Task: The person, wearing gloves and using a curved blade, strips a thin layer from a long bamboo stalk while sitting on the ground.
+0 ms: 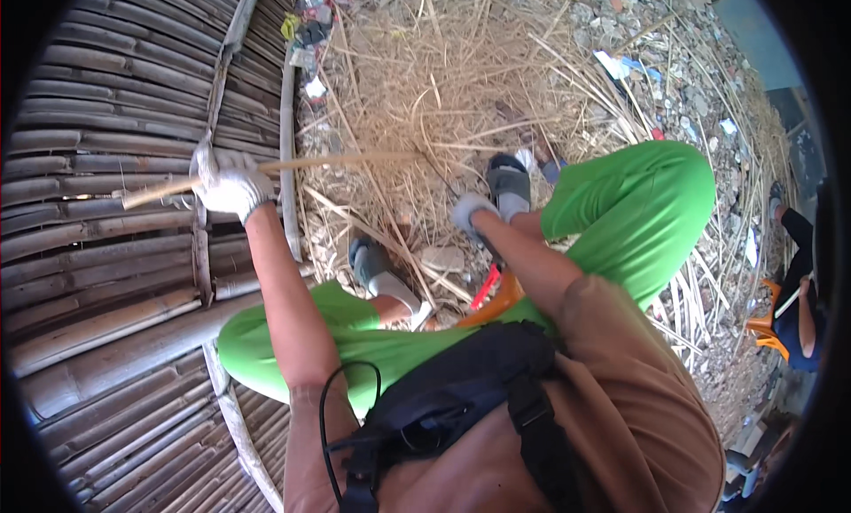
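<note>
Black bag is worn behind curled fingers, a strip held by the left hand, likely kept steady, a thin tool by the right hand.

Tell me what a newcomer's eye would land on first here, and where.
Probably the bright green trousers, spread from lower left to centre right. Next, at left, the white-gloved left hand grips a long pale bamboo strip before a bamboo-slat wall. Straw-coloured shavings litter the top centre.

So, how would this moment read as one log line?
left hand: gripping strip | right hand: holding thin dark tool | scattered ahead: shavings
</note>
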`<state>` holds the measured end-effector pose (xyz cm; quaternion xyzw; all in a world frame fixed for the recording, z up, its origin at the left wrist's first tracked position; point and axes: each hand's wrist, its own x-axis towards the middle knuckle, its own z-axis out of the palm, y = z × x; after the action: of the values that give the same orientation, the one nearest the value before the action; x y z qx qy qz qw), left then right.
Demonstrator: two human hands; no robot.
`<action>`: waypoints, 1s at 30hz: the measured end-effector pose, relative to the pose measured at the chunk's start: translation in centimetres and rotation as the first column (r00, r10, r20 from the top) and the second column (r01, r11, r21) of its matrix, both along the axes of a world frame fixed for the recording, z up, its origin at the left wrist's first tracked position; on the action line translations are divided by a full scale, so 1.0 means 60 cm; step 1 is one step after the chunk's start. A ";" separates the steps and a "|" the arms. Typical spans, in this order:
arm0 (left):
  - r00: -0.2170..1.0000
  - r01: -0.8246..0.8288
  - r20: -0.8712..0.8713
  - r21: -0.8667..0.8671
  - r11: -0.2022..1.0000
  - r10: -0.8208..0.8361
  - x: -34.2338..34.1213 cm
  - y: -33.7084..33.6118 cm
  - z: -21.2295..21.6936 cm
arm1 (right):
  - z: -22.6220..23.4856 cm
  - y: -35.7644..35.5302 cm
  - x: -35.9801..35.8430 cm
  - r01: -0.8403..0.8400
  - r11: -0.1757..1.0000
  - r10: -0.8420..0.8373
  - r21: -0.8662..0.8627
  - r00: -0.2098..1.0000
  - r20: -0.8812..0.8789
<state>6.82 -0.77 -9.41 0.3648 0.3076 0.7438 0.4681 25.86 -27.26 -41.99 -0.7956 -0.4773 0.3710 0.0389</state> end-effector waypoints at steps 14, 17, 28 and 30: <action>0.997 0.049 0.064 -0.095 0.994 -0.043 0.007 -0.020 0.012 | 0.170 0.056 -0.047 0.050 0.980 -0.041 0.193 0.998 -0.051; 0.968 0.243 0.071 -0.020 0.970 -0.241 0.003 -0.023 0.009 | 0.006 -0.014 0.057 -0.013 1.000 0.011 0.027 0.998 0.068; 0.793 0.605 0.019 0.085 0.792 -0.609 -0.045 0.013 0.022 | -0.017 0.046 0.047 -0.409 0.912 0.407 0.017 0.911 0.074; 0.825 0.565 -0.008 0.048 0.824 -0.565 -0.012 -0.007 0.025 | 0.010 0.056 0.021 -0.299 0.952 0.299 0.062 0.954 0.016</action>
<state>6.07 -1.17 -7.93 0.4484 0.1663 0.5805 0.6590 27.13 -23.91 -41.40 -0.7138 -0.6039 0.3546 0.0062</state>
